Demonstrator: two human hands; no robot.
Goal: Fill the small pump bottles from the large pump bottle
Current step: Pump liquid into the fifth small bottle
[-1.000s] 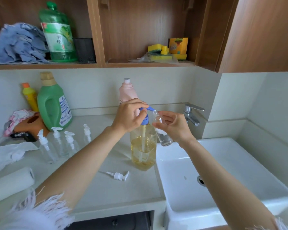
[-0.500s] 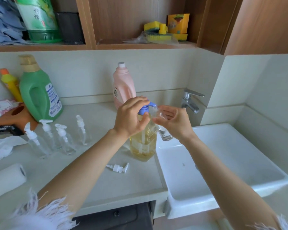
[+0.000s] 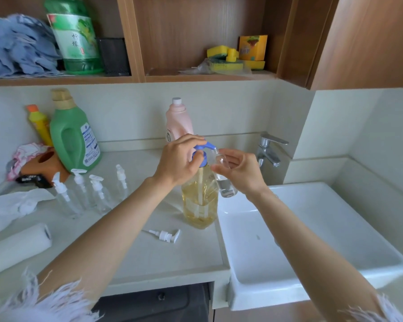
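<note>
left hand curled over the blue pump head of the large bottle, which stands on the surface at the sink edge. right hand grips a small clear bottle, uncapped, mouth right at the spout. loose white pump lies near the big bottle; four capped small bottles stand further left.

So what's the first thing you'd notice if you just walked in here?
Probably the two hands in the middle: the left hand presses the blue pump of the large bottle of yellow liquid by the sink, and the right hand holds a small clear bottle at its spout. Next, the big green jug at the back left.
</note>
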